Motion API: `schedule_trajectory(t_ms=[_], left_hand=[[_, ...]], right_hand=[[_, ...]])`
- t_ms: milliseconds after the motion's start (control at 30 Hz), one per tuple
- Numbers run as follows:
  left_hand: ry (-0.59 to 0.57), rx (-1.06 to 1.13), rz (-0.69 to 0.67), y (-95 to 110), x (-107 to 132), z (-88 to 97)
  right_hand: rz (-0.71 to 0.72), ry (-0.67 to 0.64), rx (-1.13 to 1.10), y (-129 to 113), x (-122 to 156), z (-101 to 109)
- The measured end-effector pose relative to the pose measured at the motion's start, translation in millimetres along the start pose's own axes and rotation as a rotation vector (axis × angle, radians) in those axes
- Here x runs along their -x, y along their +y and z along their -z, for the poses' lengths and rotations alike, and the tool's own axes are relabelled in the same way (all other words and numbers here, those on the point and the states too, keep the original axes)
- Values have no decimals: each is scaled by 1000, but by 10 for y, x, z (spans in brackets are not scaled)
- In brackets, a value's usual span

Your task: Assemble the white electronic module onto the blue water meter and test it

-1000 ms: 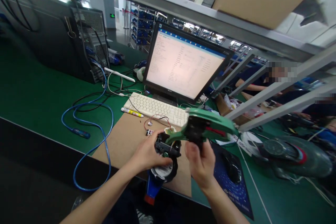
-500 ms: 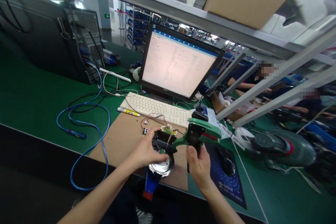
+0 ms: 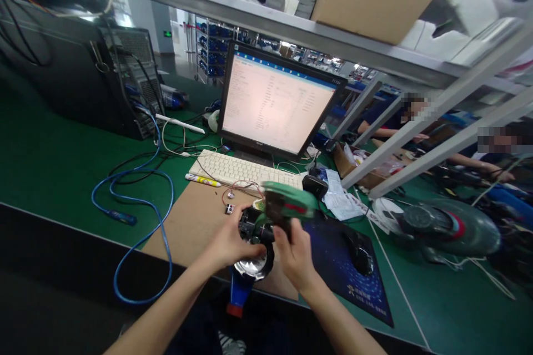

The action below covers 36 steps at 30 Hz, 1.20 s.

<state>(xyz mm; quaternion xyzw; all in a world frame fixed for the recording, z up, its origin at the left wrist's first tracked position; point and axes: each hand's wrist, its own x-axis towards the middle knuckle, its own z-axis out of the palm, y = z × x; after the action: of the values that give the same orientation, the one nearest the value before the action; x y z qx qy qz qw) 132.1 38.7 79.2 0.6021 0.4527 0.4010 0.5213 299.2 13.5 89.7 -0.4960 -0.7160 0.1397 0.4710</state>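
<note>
Head view, and the white keyboard [image 3: 245, 171] is our landmark! In front of it, the left hand [image 3: 231, 239] wraps around a black-and-silver device [image 3: 252, 269], thumb across its round face, a blue piece [image 3: 240, 292] with a red end jutting below. Also in front, toward the keyboard's right end, the right hand [image 3: 296, 248] grips a green tool [image 3: 297, 198], blurred, up against the device; touching or not, I can't tell! A yellow marker [image 3: 202, 180] lies by the keyboard's near-left corner; the monitor [image 3: 275, 102] stands behind.
</note>
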Motion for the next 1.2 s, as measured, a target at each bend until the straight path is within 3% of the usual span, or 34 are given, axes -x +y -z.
schedule_trajectory(t_ms=[133,267,367,500,633,800,967,1100,1200], left_hand=[[2,21,36,11,14,4],[18,-65,97,39,33,16],[43,-123,117,10,52,17],[51,-123,137,-60,61,9],[60,-99,135,-54,60,3],[73,-143,138,-97,66,-11],[224,10,-31,-229,123,63],[391,-3,-74,-123,219,180],[367,-170,-306,40,242,225]], right_hand=[[-18,54,-22,-77,-97,87],[-89,256,92,69,-54,511],[-97,132,387,343,68,806],[-225,-94,752,855,361,927],[-439,-313,906,1069,428,861],[-451,-283,756,856,-36,480],[-587,-508,522,858,-412,-3],[-572,-546,465,967,-458,-116],[-548,-538,429,983,-462,-138]])
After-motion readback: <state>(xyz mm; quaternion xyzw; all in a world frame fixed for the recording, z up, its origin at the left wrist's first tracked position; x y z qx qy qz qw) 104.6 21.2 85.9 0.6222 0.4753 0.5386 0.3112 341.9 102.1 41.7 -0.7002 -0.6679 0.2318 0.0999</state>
